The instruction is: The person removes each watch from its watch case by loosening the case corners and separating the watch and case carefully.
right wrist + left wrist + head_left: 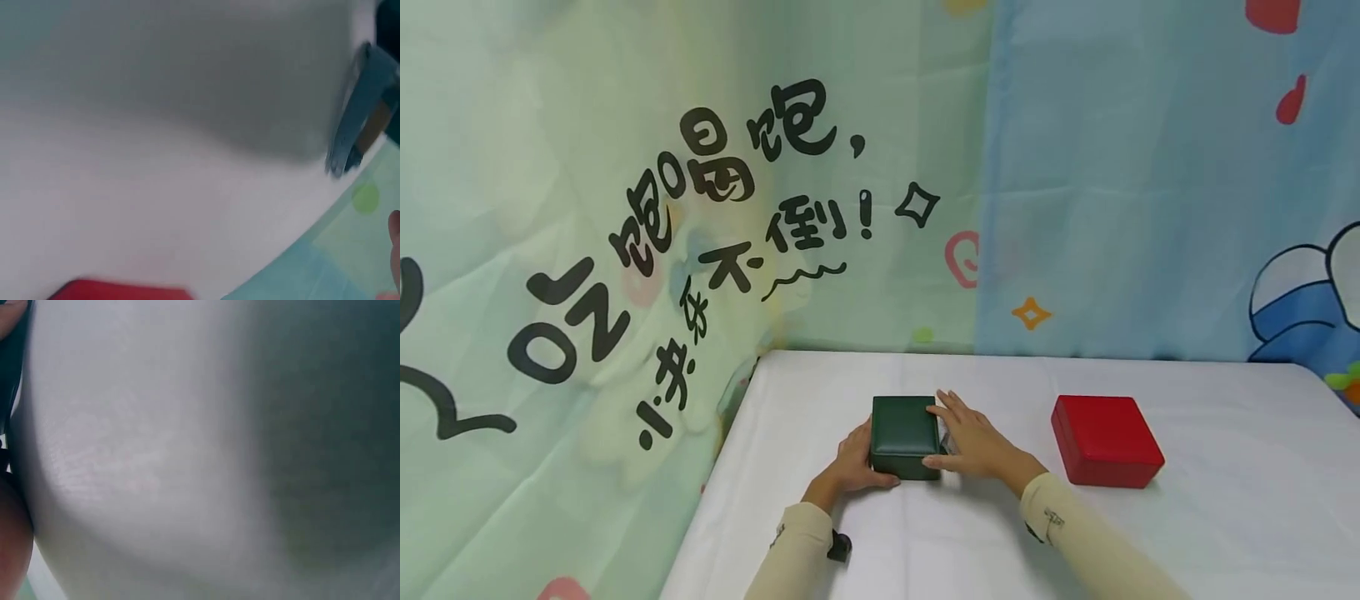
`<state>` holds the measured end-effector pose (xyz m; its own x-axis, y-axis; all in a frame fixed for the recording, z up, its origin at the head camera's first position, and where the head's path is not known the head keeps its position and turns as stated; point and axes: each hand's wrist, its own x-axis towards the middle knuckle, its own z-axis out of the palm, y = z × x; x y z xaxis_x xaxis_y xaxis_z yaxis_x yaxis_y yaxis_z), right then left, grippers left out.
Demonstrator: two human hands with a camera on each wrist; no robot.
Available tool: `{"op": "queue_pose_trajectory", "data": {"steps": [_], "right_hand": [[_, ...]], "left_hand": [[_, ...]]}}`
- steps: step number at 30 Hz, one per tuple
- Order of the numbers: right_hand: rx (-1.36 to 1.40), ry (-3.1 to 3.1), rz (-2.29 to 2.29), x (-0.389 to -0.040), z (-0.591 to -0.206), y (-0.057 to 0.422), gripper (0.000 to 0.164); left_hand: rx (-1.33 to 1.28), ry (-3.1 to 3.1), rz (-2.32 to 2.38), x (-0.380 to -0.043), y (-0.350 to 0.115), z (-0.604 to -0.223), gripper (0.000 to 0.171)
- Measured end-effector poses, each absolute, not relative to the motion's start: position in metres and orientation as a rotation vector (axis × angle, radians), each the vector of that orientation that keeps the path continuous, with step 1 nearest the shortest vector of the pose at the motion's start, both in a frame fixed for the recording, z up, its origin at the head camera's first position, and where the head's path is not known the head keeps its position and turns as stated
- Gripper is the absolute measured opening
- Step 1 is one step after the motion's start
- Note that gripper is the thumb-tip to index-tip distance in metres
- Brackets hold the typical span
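Note:
A dark green box (904,433) with a smooth, padded-looking lid sits on the white table between both hands. My left hand (853,462) holds its left side, fingers along that side and thumb at the near edge. The right hand (973,442) grips the right side, with the thumb at the near corner and a fingertip on the far part of the lid. Beside that palm, at the box's right side, a grey-blue strip (361,112) with a brownish patch sticks out; I cannot tell what it is. Little of either hand shows in the wrist views.
On the right of the table lies a red box (1107,440), its lid down, apart from the hands. White cloth (970,550) covers the table. Printed curtains (880,167) hang along the left and far sides. A small black device (839,547) is at the left wrist.

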<state>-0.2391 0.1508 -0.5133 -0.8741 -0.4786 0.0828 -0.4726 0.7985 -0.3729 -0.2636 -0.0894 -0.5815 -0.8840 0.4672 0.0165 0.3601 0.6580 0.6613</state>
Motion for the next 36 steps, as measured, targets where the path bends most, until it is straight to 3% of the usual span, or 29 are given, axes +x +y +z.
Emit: {"op": "queue_pose_trajectory", "data": {"steps": [8,13,17,20,29,36], "right_hand": [[-0.564,3.051,-0.700,-0.225,-0.496,0.219,0.088],[-0.416,3.074,-0.754,-0.211,-0.484,0.274,0.092],[-0.269,3.076,-0.764,-0.197,-0.480,0.316,0.096],[-0.174,3.059,-0.791,-0.192,-0.482,0.342,0.101],[-0.117,3.023,-0.811,-0.181,-0.507,0.386,0.114],[-0.127,2.995,-0.879,-0.179,-0.519,0.391,0.119]], "left_hand": [[0.754,2.730,1.042,-0.255,-0.089,-0.580,0.110],[0.657,2.686,1.112,-0.248,-0.090,-0.572,0.112],[0.559,2.701,1.211,-0.243,-0.088,-0.557,0.112],[0.631,2.813,1.195,-0.246,-0.079,-0.539,0.111],[1.017,2.893,0.957,-0.247,0.022,-0.489,0.123],[0.935,2.664,1.007,-0.238,0.115,-0.516,0.118]]}}
